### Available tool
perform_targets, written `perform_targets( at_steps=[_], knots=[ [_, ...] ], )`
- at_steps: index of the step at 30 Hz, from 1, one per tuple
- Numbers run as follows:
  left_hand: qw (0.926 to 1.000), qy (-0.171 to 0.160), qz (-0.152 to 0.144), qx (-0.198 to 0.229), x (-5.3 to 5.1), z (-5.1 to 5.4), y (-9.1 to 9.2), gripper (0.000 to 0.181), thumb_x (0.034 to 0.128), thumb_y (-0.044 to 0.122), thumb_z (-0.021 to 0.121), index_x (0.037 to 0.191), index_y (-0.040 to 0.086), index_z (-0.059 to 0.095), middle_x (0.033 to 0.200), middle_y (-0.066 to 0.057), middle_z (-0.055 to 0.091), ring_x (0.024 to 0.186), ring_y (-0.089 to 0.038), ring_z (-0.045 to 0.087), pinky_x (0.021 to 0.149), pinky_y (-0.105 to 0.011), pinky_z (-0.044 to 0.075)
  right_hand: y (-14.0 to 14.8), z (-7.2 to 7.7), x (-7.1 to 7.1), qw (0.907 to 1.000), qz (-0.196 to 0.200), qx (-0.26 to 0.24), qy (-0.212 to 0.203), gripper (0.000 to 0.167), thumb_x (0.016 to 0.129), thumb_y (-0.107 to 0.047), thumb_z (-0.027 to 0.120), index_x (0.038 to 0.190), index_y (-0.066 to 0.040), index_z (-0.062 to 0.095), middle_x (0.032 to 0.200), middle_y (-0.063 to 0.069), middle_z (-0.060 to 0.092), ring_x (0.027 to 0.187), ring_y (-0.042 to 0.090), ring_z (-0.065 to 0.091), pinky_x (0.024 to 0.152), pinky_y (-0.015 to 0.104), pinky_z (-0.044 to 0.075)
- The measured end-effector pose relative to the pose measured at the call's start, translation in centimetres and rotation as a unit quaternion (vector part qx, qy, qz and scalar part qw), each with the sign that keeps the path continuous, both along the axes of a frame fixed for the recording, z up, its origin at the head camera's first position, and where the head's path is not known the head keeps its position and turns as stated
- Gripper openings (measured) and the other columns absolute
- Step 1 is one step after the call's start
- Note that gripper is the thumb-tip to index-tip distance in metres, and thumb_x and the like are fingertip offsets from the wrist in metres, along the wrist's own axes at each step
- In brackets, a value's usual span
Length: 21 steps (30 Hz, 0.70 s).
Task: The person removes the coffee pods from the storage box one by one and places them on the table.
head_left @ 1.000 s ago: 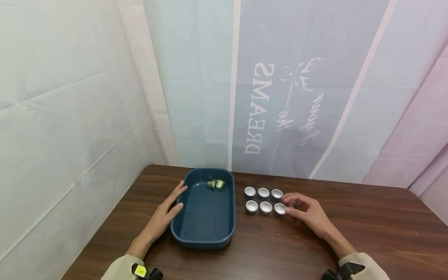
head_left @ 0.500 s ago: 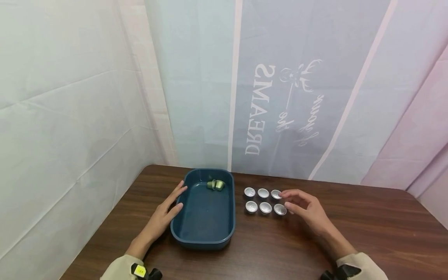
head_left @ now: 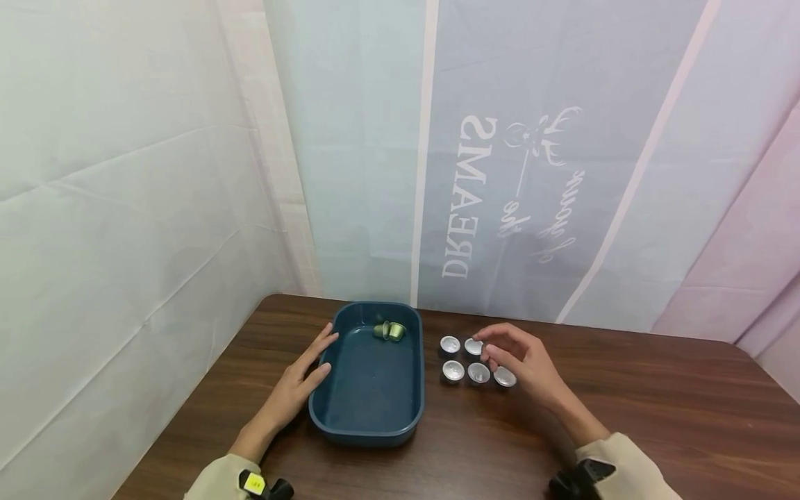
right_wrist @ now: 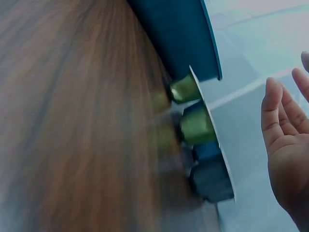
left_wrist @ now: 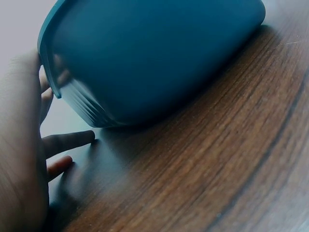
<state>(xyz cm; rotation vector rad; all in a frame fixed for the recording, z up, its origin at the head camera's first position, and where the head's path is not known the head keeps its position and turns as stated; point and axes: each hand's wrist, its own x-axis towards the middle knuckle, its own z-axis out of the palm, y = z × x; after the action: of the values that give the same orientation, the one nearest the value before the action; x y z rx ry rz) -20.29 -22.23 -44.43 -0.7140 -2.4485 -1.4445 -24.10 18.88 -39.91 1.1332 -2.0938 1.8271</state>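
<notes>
My left hand (head_left: 292, 389) rests against the left side of a dark blue plastic tray (head_left: 369, 436), its fingertips at the rim. My right hand (head_left: 519, 357) hovers above a group of coffee capsules. Its fingers are loosely bent, and nothing shows between them in the right wrist view. Several capsules stand foil side up right of the tray, including a front one (head_left: 453, 371) and a back one (head_left: 450, 345). The back right spot is hidden by my right hand. From the side, two front capsules look green (right_wrist: 197, 126) and one dark (right_wrist: 212, 179). Two green capsules (head_left: 396, 332) lie inside the tray.
A dark brown wooden table (head_left: 656, 396) bears the tray and capsules. Pale fabric (head_left: 350, 173) hangs behind its back edge, with printed lettering, and another pale sheet (head_left: 125, 208) hangs at the left.
My right hand has moved left and up from the rightmost capsules and now covers the back right spot. The left hand stays at the tray.
</notes>
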Motion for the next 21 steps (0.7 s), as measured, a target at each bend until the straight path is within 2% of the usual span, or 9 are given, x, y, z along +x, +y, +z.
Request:
perform_targets(
  at_steps=[4,7,9,12,16,18,21],
  knots=[
    [1.0,0.0,0.003,-0.001,-0.1,0.0,0.0,0.05,0.1017,0.013,0.046,0.15,0.018,0.034,0.158,0.001,0.017,0.143,-0.02,0.017,0.11,-0.041,0.022,-1.3,0.5,-0.4,0.9996,-0.004,0.024,-0.016,0.021,0.094,0.003,0.056,0.114,0.004,0.06,0.095,0.019,0.061,0.068,0.028,0.058,0.057,0.038,0.051],
    [1.0,0.001,0.005,-0.002,0.0,0.0,0.0,0.05,0.1016,0.013,0.046,0.15,0.018,0.034,0.158,0.0,0.017,0.143,-0.02,0.017,0.109,-0.047,0.022,-2.3,0.8,-0.9,0.9991,0.001,0.03,-0.029,0.021,0.093,0.0,0.058,0.114,0.003,0.06,0.103,0.017,0.061,0.073,0.027,0.059,0.06,0.038,0.052],
    [1.0,0.001,0.006,-0.002,0.0,0.0,0.0,0.05,0.1014,0.012,0.046,0.15,0.017,0.034,0.158,-0.001,0.017,0.143,-0.022,0.017,0.107,-0.055,0.022,-2.9,0.9,-1.2,0.999,0.01,0.027,-0.033,0.021,0.093,0.001,0.058,0.114,0.005,0.06,0.107,0.019,0.06,0.076,0.032,0.059,0.061,0.039,0.052],
    [1.0,-0.006,0.006,0.0,0.6,1.0,0.4,0.05,0.1005,0.008,0.046,0.149,0.011,0.034,0.157,-0.004,0.017,0.142,-0.027,0.019,0.106,-0.057,0.022,-3.8,1.2,-1.5,0.9988,0.013,0.031,-0.035,0.02,0.094,-0.001,0.058,0.114,0.003,0.061,0.1,0.022,0.061,0.073,0.038,0.057,0.063,0.04,0.052],
    [0.9999,-0.01,0.006,0.001,0.7,1.1,0.6,0.049,0.1004,0.007,0.046,0.148,0.01,0.035,0.157,-0.005,0.017,0.142,-0.028,0.018,0.106,-0.057,0.022,-5.0,1.6,-1.7,0.9985,0.006,0.044,-0.031,0.019,0.095,-0.002,0.057,0.113,0.0,0.062,0.09,0.024,0.062,0.068,0.038,0.057,0.064,0.039,0.052],
    [0.9999,-0.008,0.003,0.006,0.2,0.3,0.3,0.05,0.1008,0.009,0.046,0.149,0.013,0.034,0.158,-0.004,0.016,0.143,-0.024,0.017,0.105,-0.061,0.02,-5.7,1.8,-1.8,0.9983,0.01,0.044,-0.036,0.02,0.095,-0.001,0.057,0.114,0.001,0.061,0.091,0.024,0.062,0.069,0.038,0.057,0.064,0.039,0.052],
    [0.9999,-0.008,0.0,0.011,-0.1,-0.1,0.0,0.05,0.1008,0.011,0.047,0.149,0.016,0.035,0.158,-0.003,0.016,0.143,-0.022,0.016,0.105,-0.062,0.019,-6.6,2.0,-2.1,0.9975,0.021,0.047,-0.048,0.022,0.095,-0.002,0.057,0.116,0.003,0.06,0.098,0.024,0.062,0.075,0.039,0.058,0.066,0.041,0.053]
  ],
)
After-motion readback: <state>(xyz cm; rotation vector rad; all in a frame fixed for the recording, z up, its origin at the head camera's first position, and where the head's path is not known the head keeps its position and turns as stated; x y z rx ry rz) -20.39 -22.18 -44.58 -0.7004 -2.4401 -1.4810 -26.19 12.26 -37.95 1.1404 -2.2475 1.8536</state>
